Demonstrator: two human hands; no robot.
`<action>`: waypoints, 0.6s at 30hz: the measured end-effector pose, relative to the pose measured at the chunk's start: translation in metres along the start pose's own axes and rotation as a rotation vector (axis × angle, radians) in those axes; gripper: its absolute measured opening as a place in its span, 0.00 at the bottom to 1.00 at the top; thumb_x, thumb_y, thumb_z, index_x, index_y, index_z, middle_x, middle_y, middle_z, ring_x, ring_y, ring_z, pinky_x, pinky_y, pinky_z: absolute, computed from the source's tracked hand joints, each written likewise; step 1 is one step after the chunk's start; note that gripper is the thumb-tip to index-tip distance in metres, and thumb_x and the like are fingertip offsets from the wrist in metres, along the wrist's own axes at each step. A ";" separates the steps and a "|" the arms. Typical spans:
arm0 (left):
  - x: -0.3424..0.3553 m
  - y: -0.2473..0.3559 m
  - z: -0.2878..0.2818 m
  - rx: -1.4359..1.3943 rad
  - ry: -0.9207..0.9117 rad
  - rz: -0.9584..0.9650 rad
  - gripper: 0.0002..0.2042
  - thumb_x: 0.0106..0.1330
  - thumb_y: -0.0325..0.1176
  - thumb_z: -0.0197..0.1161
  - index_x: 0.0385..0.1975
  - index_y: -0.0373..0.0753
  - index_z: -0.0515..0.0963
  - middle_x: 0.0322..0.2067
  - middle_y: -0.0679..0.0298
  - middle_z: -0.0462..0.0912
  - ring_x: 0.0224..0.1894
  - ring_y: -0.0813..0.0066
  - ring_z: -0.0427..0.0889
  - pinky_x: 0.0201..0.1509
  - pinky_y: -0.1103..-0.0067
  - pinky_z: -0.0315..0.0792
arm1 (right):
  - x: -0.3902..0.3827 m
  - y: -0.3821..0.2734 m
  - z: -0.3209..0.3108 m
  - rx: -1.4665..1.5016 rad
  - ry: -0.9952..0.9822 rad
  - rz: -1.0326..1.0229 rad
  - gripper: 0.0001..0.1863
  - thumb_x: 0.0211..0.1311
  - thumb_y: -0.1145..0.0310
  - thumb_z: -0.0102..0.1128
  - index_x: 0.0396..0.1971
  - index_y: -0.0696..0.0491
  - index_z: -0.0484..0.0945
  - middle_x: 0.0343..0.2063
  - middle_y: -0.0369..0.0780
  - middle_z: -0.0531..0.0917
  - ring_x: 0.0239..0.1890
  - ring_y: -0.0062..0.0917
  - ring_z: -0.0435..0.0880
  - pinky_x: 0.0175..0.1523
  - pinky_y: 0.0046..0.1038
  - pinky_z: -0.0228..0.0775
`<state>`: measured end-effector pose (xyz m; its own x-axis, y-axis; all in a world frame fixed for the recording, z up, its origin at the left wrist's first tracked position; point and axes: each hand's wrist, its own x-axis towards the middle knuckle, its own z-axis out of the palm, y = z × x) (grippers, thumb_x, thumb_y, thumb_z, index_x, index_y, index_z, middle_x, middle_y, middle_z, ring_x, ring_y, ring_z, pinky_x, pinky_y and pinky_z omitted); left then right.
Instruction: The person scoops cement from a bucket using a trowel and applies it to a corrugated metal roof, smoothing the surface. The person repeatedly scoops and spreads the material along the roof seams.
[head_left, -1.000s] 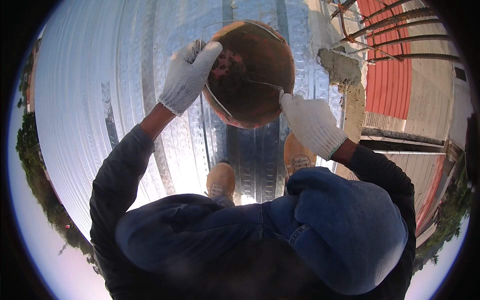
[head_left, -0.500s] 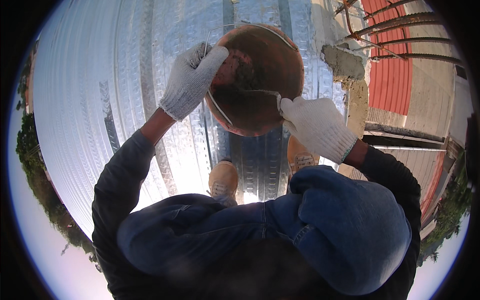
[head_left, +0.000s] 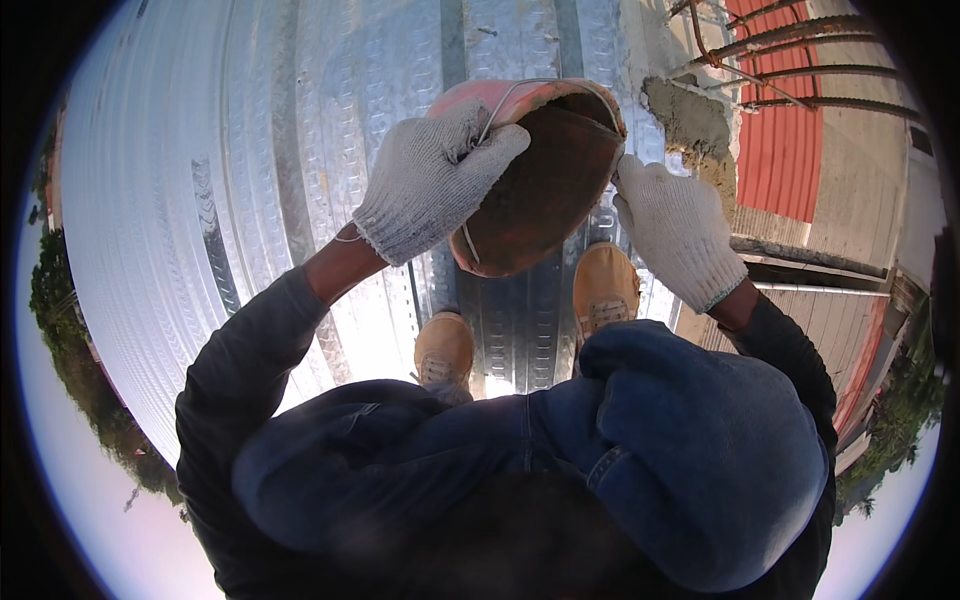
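A reddish, mortar-stained bucket is tipped over toward the right, its mouth turned to me and its inside dark and dirty. My left hand, in a whitish knit glove, grips the bucket's left rim with the thumb over the edge. A thin wire handle hangs loosely around the bucket. At the right rim, my gloved right hand is closed on a trowel. Its grip is hidden by the glove, and only a thin edge of the metal shows in the bucket's mouth.
Ribbed metal decking lies under my tan shoes. On the right run a rough concrete edge with a grey mortar patch and several rusty rebar rods. Beyond the edge, red roofing lies lower down.
The bucket has tipped from nearly upright to its side. My left hand has moved right with the rim, and my right hand has drawn outward to the bucket's right edge.
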<state>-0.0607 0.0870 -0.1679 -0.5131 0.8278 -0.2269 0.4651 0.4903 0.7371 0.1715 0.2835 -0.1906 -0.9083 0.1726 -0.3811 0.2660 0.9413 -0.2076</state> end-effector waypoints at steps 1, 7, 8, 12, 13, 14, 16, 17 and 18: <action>0.001 0.003 0.000 -0.038 0.006 -0.002 0.24 0.79 0.57 0.69 0.48 0.38 0.89 0.25 0.54 0.87 0.28 0.65 0.90 0.36 0.69 0.82 | 0.001 0.000 0.007 -0.007 0.060 0.012 0.15 0.81 0.60 0.60 0.53 0.57 0.78 0.37 0.45 0.89 0.36 0.42 0.94 0.39 0.44 0.87; -0.007 -0.011 0.011 0.024 0.045 0.061 0.23 0.80 0.57 0.68 0.46 0.39 0.90 0.24 0.55 0.87 0.26 0.63 0.90 0.34 0.69 0.81 | -0.013 -0.009 -0.002 0.051 -0.166 -0.126 0.17 0.82 0.58 0.59 0.50 0.59 0.79 0.30 0.47 0.89 0.34 0.43 0.93 0.38 0.47 0.84; -0.009 -0.010 0.010 0.005 0.041 0.053 0.23 0.80 0.57 0.68 0.46 0.39 0.90 0.24 0.55 0.87 0.26 0.63 0.90 0.33 0.68 0.81 | -0.007 -0.004 -0.010 0.072 -0.135 -0.083 0.18 0.82 0.57 0.59 0.49 0.59 0.79 0.30 0.48 0.89 0.34 0.44 0.93 0.39 0.48 0.84; -0.004 -0.002 0.009 -0.043 0.036 0.082 0.22 0.80 0.56 0.68 0.47 0.39 0.90 0.25 0.55 0.88 0.26 0.61 0.91 0.34 0.67 0.82 | 0.011 0.011 -0.018 0.110 -0.116 0.031 0.21 0.82 0.54 0.59 0.44 0.61 0.81 0.29 0.51 0.88 0.36 0.49 0.92 0.44 0.51 0.83; -0.003 -0.002 0.010 -0.047 0.042 0.094 0.22 0.80 0.56 0.68 0.48 0.39 0.90 0.25 0.54 0.88 0.27 0.61 0.91 0.34 0.67 0.83 | 0.016 0.013 -0.017 0.108 -0.141 0.034 0.22 0.82 0.53 0.59 0.43 0.62 0.81 0.29 0.52 0.88 0.36 0.50 0.92 0.45 0.51 0.83; -0.004 -0.005 0.011 -0.042 0.046 0.108 0.22 0.80 0.55 0.68 0.48 0.39 0.90 0.26 0.54 0.89 0.27 0.61 0.91 0.35 0.68 0.83 | 0.022 0.013 -0.023 0.137 -0.275 0.009 0.24 0.82 0.52 0.56 0.41 0.61 0.87 0.36 0.55 0.91 0.41 0.53 0.93 0.49 0.52 0.85; -0.006 -0.009 0.011 -0.028 0.056 0.134 0.22 0.80 0.55 0.68 0.49 0.39 0.91 0.27 0.54 0.90 0.27 0.62 0.91 0.35 0.68 0.83 | 0.024 0.015 -0.015 0.192 -0.300 -0.042 0.25 0.82 0.51 0.55 0.43 0.61 0.87 0.37 0.55 0.91 0.43 0.53 0.93 0.52 0.51 0.85; -0.006 -0.008 0.010 -0.044 0.044 0.120 0.22 0.80 0.55 0.68 0.49 0.39 0.91 0.27 0.53 0.90 0.28 0.62 0.92 0.36 0.69 0.83 | 0.027 0.015 -0.010 0.220 -0.314 -0.074 0.25 0.82 0.51 0.55 0.44 0.61 0.88 0.37 0.55 0.91 0.45 0.53 0.93 0.53 0.51 0.85; -0.005 -0.005 0.008 -0.060 0.033 0.106 0.22 0.80 0.54 0.69 0.49 0.39 0.91 0.27 0.53 0.90 0.28 0.63 0.92 0.36 0.69 0.84 | 0.030 0.017 -0.010 0.248 -0.370 -0.063 0.25 0.82 0.51 0.55 0.46 0.60 0.88 0.39 0.55 0.91 0.46 0.53 0.92 0.54 0.50 0.85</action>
<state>-0.0549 0.0822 -0.1757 -0.4872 0.8642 -0.1259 0.4740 0.3828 0.7930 0.1457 0.3073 -0.1959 -0.7606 -0.0403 -0.6480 0.3244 0.8409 -0.4331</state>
